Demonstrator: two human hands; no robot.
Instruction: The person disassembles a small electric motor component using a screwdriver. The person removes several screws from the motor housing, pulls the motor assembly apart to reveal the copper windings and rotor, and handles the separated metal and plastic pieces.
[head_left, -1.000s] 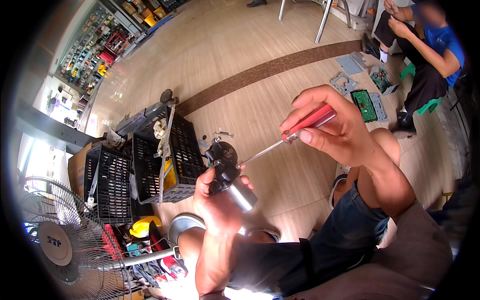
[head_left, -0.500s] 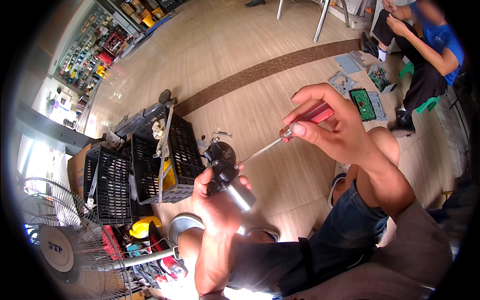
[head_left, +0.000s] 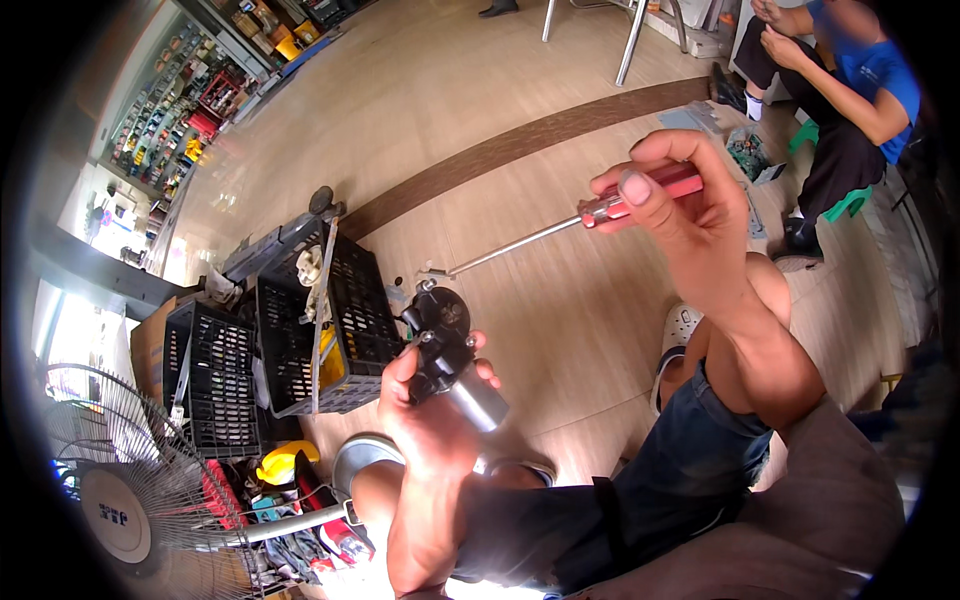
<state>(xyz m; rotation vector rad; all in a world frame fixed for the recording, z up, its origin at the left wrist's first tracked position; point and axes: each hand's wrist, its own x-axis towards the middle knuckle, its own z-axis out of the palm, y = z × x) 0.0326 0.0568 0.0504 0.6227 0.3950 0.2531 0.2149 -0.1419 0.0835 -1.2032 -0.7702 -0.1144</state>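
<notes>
1. Left hand, centre-lower frame, is clamped around a small motor: black gear housing on top, silver cylinder body sticking out lower right of the fist.
2. Right hand, upper right of centre, is closed on the red handle of a screwdriver. Thumb lies along the handle, nail facing the camera.
3. The screwdriver's shaft runs down-left from the handle. Its tip sits just above the motor's black housing, near a small metal part at centre frame; can't tell whether it touches either one.
4. The hands are well apart, and the motor is held in the air above the floor, not resting on anything.
5. The person sits low, with dark shorts and knees in lower frame and a white sandal on the floor right of the motor.
6. Black plastic crates stand left of the motor with loose parts inside, something yellow showing through the mesh.
7. A fan with a wire guard is at lower left, with tools and clutter beside it.
8. Another person in a blue shirt sits at upper right on a green stool, hands together at chest height. Circuit boards lie on the floor beside them.
9. Shelves of stock fill the upper left.
</notes>
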